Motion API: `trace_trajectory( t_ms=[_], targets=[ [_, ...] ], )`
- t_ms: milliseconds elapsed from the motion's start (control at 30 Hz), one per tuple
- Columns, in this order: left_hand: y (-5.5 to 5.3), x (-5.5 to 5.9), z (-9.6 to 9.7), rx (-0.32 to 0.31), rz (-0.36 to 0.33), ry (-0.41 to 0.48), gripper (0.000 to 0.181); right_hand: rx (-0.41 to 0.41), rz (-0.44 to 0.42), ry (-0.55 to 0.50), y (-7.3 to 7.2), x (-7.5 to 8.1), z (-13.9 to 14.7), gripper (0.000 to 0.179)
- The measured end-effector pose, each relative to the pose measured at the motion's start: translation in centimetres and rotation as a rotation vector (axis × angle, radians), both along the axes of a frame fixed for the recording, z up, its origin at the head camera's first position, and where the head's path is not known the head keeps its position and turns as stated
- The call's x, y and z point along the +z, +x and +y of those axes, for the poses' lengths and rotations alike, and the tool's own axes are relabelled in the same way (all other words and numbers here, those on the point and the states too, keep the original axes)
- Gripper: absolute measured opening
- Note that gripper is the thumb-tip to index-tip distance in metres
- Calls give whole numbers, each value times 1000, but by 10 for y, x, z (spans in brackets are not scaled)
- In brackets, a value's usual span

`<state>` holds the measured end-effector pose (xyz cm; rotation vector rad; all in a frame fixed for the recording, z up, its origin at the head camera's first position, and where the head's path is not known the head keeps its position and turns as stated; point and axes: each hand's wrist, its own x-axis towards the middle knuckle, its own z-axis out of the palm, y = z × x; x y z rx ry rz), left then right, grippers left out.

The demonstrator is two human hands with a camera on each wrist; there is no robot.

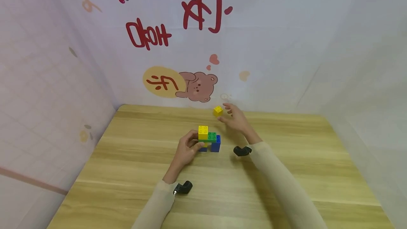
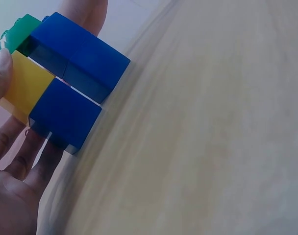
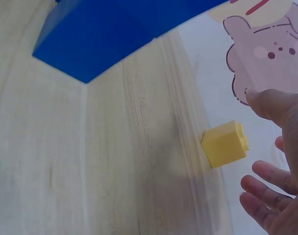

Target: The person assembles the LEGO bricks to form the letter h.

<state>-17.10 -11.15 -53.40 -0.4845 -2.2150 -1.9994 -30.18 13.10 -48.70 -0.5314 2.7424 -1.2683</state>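
A small structure of toy building bricks stands on the wooden table. Its parts are a yellow brick (image 1: pixel 203 132) on top, a green brick (image 1: pixel 212 136) bridging, and blue bricks (image 2: pixel 83 56) below with another yellow brick (image 2: pixel 29 85). My left hand (image 1: pixel 187 147) holds its left column between thumb and fingers. Farther back, a loose yellow brick (image 1: pixel 218 111) sits near the wall. Just right of it is my right hand (image 1: pixel 234 118), fingers spread and apart from the brick. In the right wrist view, the loose yellow brick (image 3: pixel 225 144) shows between thumb and fingers, untouched.
The wooden table (image 1: pixel 127 172) ends at a white back wall (image 1: pixel 270 63) printed with a bear and red characters. Side walls stand left and right. Black wrist devices (image 1: pixel 242 151) are strapped at both sleeves.
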Motion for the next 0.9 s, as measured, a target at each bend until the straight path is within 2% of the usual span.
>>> trace_trajectory(
  t_ms=[500,733,900],
  targets=[
    [-2,5,0,-6,-46,15,31,-59,-44,0,-19,-9,-11,67],
    [-3,3,-2,-15,-4,11,31,-90,-45,-59,-23,-13,-15,62],
    [-3,3,-3,-21,-13,14,32,-98,-52,-61,-26,-19,-18,60]
  ],
)
